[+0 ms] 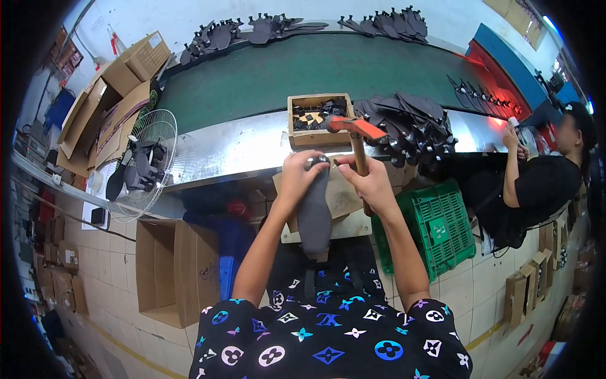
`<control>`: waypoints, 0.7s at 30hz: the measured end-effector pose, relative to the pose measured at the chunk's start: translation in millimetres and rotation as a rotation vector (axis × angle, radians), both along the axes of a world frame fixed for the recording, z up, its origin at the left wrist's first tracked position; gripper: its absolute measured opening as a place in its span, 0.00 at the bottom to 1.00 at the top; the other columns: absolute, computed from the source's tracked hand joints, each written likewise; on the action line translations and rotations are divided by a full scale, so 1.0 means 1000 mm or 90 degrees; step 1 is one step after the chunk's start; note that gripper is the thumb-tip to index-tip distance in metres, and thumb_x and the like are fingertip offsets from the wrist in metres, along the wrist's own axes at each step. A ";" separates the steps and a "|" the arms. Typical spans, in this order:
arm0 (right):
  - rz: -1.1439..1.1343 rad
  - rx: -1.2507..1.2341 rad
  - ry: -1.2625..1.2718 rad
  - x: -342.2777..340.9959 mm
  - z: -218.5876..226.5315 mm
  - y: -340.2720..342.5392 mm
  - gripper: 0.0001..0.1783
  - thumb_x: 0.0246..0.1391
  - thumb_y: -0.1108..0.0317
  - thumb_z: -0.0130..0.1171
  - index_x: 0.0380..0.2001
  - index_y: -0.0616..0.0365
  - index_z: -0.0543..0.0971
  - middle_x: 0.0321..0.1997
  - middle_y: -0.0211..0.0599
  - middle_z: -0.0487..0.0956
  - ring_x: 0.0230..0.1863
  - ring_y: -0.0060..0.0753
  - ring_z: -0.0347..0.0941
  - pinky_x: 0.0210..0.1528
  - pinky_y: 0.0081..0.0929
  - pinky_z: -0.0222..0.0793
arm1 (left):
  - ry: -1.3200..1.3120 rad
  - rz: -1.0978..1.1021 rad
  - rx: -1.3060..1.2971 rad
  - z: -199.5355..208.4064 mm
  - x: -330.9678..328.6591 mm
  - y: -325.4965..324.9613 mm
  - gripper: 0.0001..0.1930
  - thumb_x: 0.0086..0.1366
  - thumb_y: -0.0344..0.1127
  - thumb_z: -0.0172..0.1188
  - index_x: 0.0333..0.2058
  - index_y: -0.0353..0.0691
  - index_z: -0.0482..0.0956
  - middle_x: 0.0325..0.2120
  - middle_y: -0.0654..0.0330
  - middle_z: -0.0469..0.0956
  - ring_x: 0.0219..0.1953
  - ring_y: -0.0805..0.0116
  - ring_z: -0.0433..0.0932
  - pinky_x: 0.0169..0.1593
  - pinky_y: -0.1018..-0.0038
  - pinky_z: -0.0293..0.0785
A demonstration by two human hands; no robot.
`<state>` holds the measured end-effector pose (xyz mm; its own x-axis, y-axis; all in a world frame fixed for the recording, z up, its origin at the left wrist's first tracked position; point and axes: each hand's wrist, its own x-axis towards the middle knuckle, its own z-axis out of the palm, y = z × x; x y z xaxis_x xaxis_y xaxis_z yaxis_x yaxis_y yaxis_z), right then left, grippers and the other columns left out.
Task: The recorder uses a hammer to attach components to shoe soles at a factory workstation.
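My left hand (299, 175) grips the upper end of a dark grey shoe sole (314, 218), which hangs lengthwise toward me over a pale block (344, 196). A small dark fitting with shiny spots shows at its upper end, under my fingers. Held upright in my right hand (375, 184) is a hammer (357, 127) with an orange and black head and a wooden handle. My right thumb and forefinger also pinch a small brownish piece beside the sole's end, too small to name. Just beyond my hands, a wooden box (319, 138) holds small black parts.
A heap of dark soles (404, 120) lies right of the box, before a green conveyor belt (252, 76) with more soles along its far edge. A green crate (439, 230) stands right, a cardboard box (177, 271) and a fan (148, 164) left. A co-worker (543, 177) sits right.
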<state>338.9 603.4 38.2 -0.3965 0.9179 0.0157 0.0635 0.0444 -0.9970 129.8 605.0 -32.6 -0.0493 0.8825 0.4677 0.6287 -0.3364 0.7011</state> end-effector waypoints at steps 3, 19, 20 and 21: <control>-0.001 0.085 -0.056 -0.011 -0.017 0.013 0.15 0.55 0.68 0.65 0.42 0.67 0.81 0.32 0.38 0.83 0.34 0.30 0.77 0.42 0.31 0.72 | -0.013 0.010 -0.003 0.006 0.003 -0.022 0.13 0.57 0.41 0.69 0.37 0.39 0.84 0.36 0.56 0.84 0.43 0.57 0.81 0.58 0.61 0.64; 0.068 0.501 -0.256 -0.021 -0.018 0.014 0.14 0.53 0.74 0.65 0.43 0.65 0.78 0.35 0.42 0.79 0.35 0.38 0.78 0.40 0.28 0.72 | -0.132 -0.023 -0.097 0.009 -0.001 -0.033 0.14 0.55 0.27 0.68 0.42 0.38 0.85 0.30 0.57 0.85 0.30 0.71 0.81 0.38 0.73 0.76; 0.070 0.499 -0.257 -0.019 -0.015 0.008 0.14 0.53 0.74 0.65 0.43 0.65 0.78 0.35 0.42 0.79 0.35 0.38 0.78 0.40 0.28 0.72 | -0.150 -0.040 -0.051 0.004 -0.002 -0.031 0.14 0.56 0.26 0.67 0.43 0.37 0.85 0.30 0.58 0.85 0.28 0.77 0.80 0.35 0.75 0.77; 0.038 0.378 -0.185 -0.019 -0.004 -0.005 0.15 0.55 0.73 0.64 0.45 0.65 0.78 0.34 0.40 0.79 0.33 0.31 0.76 0.38 0.26 0.71 | -0.152 -0.039 -0.053 0.000 -0.004 -0.029 0.14 0.56 0.26 0.67 0.43 0.37 0.85 0.30 0.58 0.85 0.28 0.77 0.80 0.35 0.75 0.77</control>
<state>320.3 598.5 33.8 -0.5112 0.7623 0.3970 0.3067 0.5933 -0.7443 126.0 575.8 -32.7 -0.0942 0.9220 0.3757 0.4227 -0.3046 0.8536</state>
